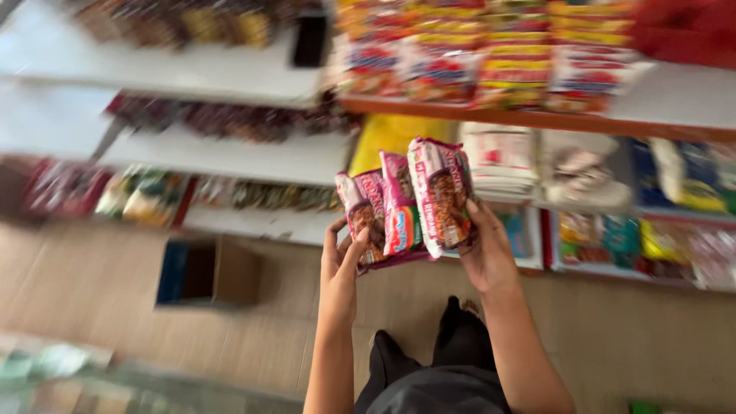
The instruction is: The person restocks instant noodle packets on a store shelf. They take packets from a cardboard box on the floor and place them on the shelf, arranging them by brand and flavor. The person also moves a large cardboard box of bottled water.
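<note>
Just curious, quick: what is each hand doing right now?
Left hand: closed on the snack packets.
Right hand: closed on the same packets.

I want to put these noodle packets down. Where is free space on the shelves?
Bare white board shows on the upper left shelf and the shelf below it, in front of their packets. The orange-edged shelf is crowded with noodle stacks, bare only at its right end.
</note>
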